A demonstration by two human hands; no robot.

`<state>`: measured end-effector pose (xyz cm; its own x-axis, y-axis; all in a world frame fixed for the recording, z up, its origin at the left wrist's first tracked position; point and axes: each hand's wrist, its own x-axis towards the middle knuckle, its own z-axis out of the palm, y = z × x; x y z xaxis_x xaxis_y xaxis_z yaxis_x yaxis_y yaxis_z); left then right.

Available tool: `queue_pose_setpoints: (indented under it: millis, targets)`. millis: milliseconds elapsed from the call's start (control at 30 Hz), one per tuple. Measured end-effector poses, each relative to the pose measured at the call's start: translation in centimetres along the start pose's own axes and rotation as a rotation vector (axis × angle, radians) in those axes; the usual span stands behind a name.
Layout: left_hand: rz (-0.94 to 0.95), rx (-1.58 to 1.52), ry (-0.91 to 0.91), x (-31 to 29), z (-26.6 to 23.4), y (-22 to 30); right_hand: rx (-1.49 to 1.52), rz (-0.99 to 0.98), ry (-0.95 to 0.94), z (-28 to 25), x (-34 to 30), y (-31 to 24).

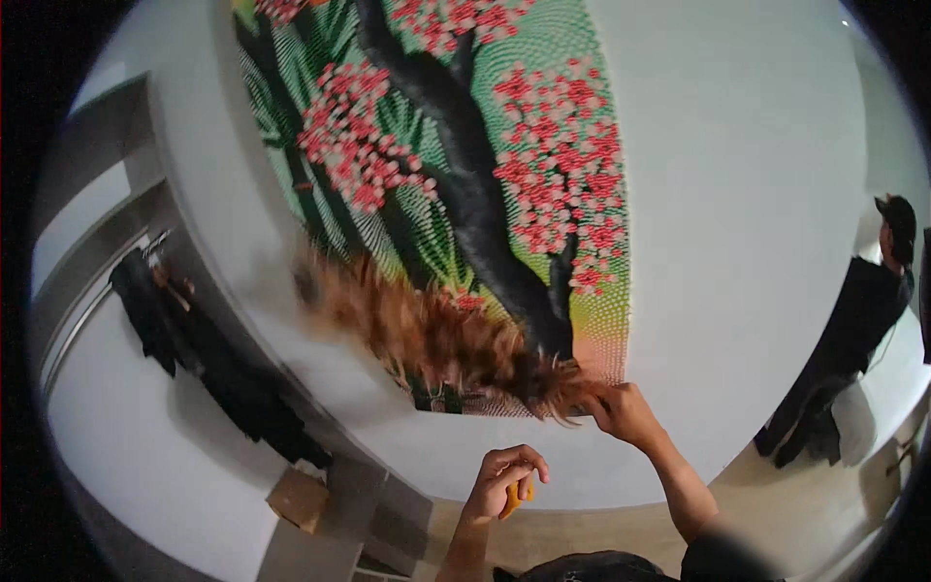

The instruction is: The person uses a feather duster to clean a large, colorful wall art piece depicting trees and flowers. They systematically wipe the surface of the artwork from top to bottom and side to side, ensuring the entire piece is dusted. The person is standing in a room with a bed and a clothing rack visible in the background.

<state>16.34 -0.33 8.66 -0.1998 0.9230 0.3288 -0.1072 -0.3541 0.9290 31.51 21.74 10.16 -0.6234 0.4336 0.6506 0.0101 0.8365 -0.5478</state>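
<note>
Far left of the panel (470, 184), a grey wardrobe (138, 145) stands open. Dark clothes (228, 369) hang from its rail (78, 315), bunched so that single garments are hard to make out. Below them, lower left of the panel, is a brown box (298, 500); what it holds cannot be told. The panel, a dotted picture of a black trunk with pink blossom, is cut off at the top.

Across the panel's lower part lies the brown duster (417, 330), blurred, its shaggy strands hiding the lower left edge; whether it touches the surface cannot be told. Below the panel, the left grip (497, 480) is curled around an orange thing (516, 500), mostly covered by the fingers and too little seen to name. At the panel's lower right corner, the right grip (621, 412) pinches the duster's right end, the handle hidden.

Far right of the panel, a person (839, 339) in dark clothes and a cap stands side-on, beside a pale object (853, 422) that is hard to identify.
</note>
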Motion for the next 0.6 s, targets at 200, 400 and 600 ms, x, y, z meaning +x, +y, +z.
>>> queue_pose_setpoints:
  millis: [200,400,600]
  targets:
    - [-0.005,-0.070,0.063,-2.9,-2.7,-4.2,-0.026,0.027,0.049,2.0,-1.9,2.7]
    - [-0.107,-0.058,0.220,-5.1,-4.2,-6.5,-0.115,0.096,-0.251,2.6,-0.8,0.5]
    - [-0.107,-0.081,0.272,-5.2,-3.9,-6.6,-0.084,-0.046,-0.081,4.5,-1.7,3.1]
